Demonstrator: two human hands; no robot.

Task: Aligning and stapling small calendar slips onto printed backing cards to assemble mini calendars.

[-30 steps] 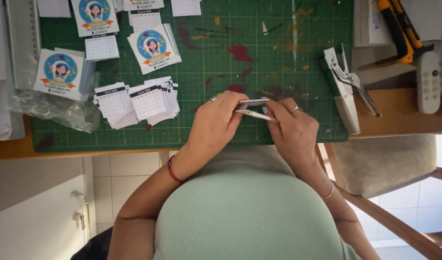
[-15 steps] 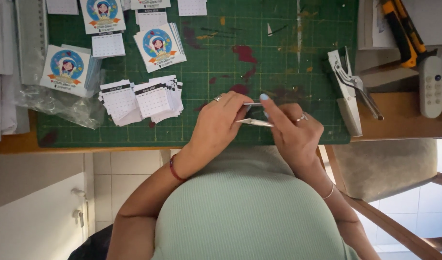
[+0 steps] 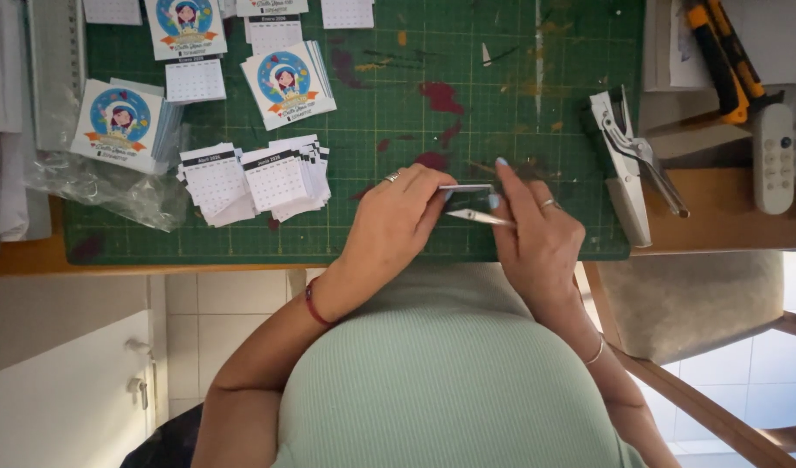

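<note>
Hands meet over the near edge of the green cutting mat [image 3: 502,113] on the desk: the left hand [image 3: 398,221] pinches a thin silver strip [image 3: 465,187] at its end, while the right hand [image 3: 541,238] pinches a slim metal pointed tool [image 3: 480,217] just below it. Stacks of small calendar pages [image 3: 255,178] lie to the left, and a white hand punch [image 3: 627,165] lies to the right.

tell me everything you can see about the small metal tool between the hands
The small metal tool is thin, silvery and pointed, like tweezers or fine scissors; which one is unclear. It lies nearly level above the near edge of the green cutting mat, tip toward the left hand. The right hand pinches its rear end. Just above it, both hands hold a thin flat strip, grey with a dark edge, apparently paper.
</note>
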